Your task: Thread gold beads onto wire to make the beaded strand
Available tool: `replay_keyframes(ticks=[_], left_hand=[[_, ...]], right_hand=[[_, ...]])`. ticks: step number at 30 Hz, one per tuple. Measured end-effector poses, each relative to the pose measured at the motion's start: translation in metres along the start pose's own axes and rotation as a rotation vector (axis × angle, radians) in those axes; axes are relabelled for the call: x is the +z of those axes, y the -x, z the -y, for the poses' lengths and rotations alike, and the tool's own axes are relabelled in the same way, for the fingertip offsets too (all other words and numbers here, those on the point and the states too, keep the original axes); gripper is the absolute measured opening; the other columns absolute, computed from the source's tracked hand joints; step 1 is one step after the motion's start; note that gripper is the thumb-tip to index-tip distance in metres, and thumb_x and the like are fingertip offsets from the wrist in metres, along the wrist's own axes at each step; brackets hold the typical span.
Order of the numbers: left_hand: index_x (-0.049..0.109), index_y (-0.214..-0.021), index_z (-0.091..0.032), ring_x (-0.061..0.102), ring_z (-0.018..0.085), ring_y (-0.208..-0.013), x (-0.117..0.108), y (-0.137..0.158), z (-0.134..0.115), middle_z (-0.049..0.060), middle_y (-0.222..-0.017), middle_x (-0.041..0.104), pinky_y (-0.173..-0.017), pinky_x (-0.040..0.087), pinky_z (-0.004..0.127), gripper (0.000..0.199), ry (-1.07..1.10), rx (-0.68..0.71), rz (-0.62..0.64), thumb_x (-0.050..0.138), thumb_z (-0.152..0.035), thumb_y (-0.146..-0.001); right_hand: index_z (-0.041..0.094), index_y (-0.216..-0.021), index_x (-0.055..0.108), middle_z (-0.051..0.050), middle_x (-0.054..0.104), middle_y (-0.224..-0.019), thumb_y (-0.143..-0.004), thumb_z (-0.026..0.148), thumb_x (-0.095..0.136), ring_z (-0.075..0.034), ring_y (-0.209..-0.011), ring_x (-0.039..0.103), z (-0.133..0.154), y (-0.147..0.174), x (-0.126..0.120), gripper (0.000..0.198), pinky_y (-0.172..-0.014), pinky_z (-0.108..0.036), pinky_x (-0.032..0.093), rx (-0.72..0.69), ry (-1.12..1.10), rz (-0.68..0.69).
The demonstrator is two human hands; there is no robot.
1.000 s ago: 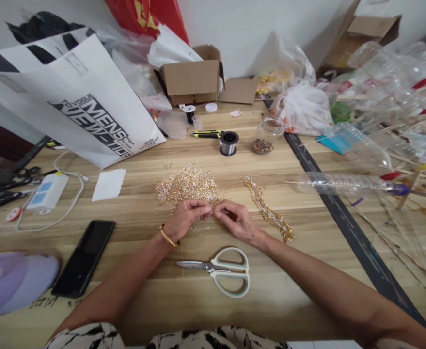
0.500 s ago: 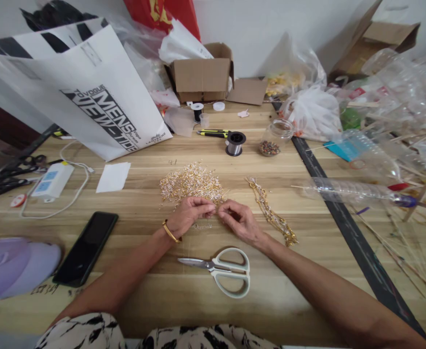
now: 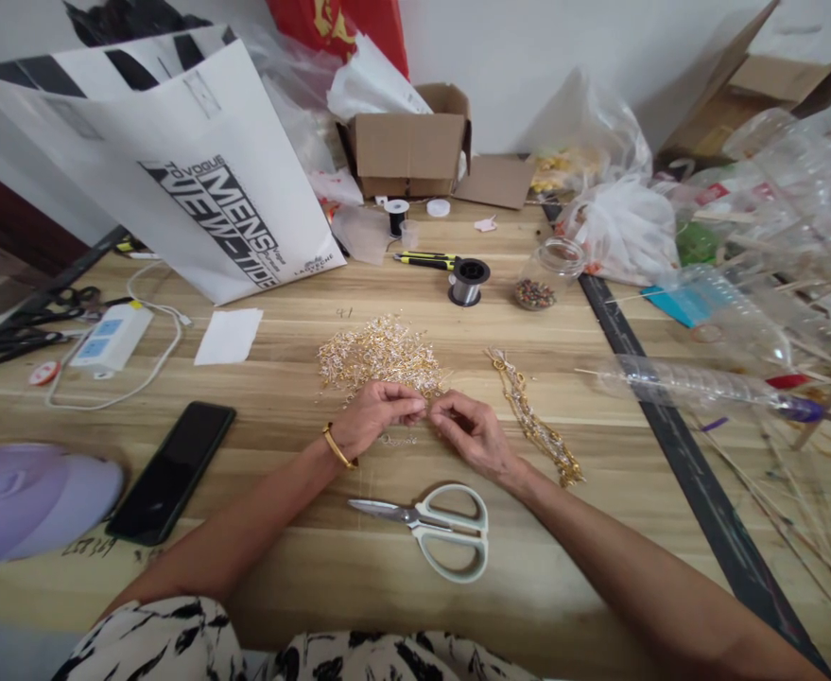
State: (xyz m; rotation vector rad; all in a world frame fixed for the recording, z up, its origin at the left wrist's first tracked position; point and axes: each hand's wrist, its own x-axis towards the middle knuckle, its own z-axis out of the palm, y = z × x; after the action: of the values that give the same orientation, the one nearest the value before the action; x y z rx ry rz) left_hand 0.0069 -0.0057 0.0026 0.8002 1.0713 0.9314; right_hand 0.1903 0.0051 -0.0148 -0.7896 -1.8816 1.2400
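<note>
My left hand (image 3: 381, 413) and my right hand (image 3: 472, 430) meet fingertip to fingertip at the front edge of a pile of small gold and clear beaded pieces (image 3: 379, 350). Both are closed in a pinch, and what sits between the fingertips is too small to make out. Just below my left fingers lies a short beaded strand (image 3: 398, 441) on the wood. To the right of my right hand rests a bundle of gold and clear beaded strands (image 3: 534, 416). Scissors (image 3: 433, 528) with pale handles lie nearer to me, blades pointing left.
Behind the pile stand a wire spool (image 3: 467, 282), a yellow-black cutter (image 3: 425, 259) and a jar of beads (image 3: 544, 276). A phone (image 3: 172, 473) and a white paper bag (image 3: 245, 180) are at left. Plastic bottles (image 3: 705, 388) and sticks crowd the right.
The whole view has shifted slightly, so the background sits a little further right. My hands keep nearly the same pinch at the pile's edge.
</note>
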Motion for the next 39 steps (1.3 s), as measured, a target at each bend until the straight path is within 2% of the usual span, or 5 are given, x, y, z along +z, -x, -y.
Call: replay_keyframes(ticks=[39], left_hand=[[0.070,-0.073,-0.009,0.057,0.010,-0.063,0.0001,0.0008,-0.0021,0.003,-0.067,0.067,-0.067,0.044,0.025,0.018,-0.028,0.014,0.042,0.075,-0.023,-0.064]], right_hand=[[0.016,-0.081,0.056,0.000,0.049,-0.066,-0.088,0.029,0.051,-0.011,-0.057,0.042,-0.0006,0.0014,0.0005,0.016,-0.052,-0.023,0.033,0.063,-0.048,0.028]])
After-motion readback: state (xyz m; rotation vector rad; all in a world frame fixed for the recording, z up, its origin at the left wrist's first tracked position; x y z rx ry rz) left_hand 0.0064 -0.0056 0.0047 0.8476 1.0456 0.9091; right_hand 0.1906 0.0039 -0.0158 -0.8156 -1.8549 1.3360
